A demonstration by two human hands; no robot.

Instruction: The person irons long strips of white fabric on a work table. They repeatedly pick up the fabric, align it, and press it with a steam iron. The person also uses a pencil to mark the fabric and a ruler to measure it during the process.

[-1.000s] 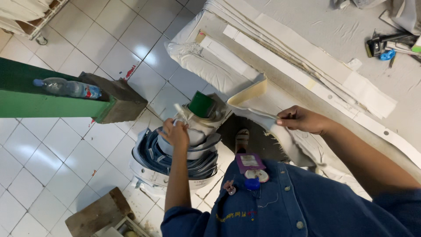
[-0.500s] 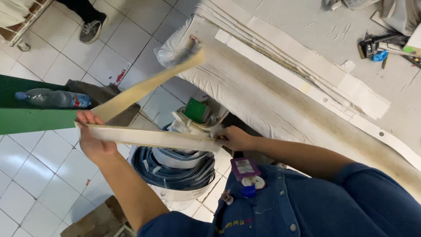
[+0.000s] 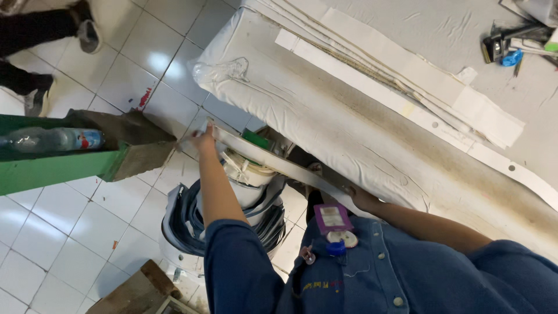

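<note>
My left hand (image 3: 203,137) grips the far end of a long pale fabric strip (image 3: 273,163), out over the tiled floor. The strip runs taut and level to my right hand (image 3: 359,199), which holds its near end beside the edge of the padded work table (image 3: 325,110). Below the strip stands a round bin (image 3: 232,215) stuffed with dark blue and white cut fabric pieces. My blue denim sleeves and shirt fill the lower right, with a purple badge hanging at the chest.
A green bench (image 3: 52,168) with a plastic water bottle (image 3: 55,139) stands at the left. Long white pattern strips (image 3: 407,75) lie across the table, with tools (image 3: 511,49) at the far right. Another person's legs and shoes (image 3: 40,40) are at top left. A wooden crate (image 3: 139,291) sits below.
The strip was lifted out of the bin and stretched between both hands. My left hand has swung it from the left back toward the table, and my right hand has dropped lower.
</note>
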